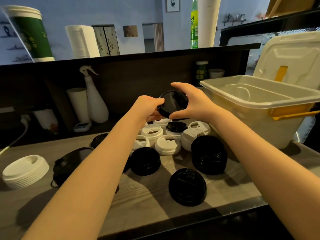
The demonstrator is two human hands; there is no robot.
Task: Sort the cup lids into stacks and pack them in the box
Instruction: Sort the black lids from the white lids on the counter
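Both hands hold one black cup lid (171,105) in the air above the counter. My left hand (149,106) pinches its left rim; my right hand (192,103) curls round its right side. Below them lie several white lids (167,144), one with a black lid (176,126) on top. A tall stack of black lids (208,154) stands to the right, a short black stack (145,161) in the middle, a single black lid (187,186) nearer me. A stack of white lids (25,171) sits at far left. The open plastic box (270,103) stands at right, its inside bare.
More black lids (69,161) lie partly under my left arm. A white spray bottle (95,99), paper cups (78,103) and a cable (15,141) stand at the back of the grey counter (147,196). The box's lid (290,56) leans upright behind it.
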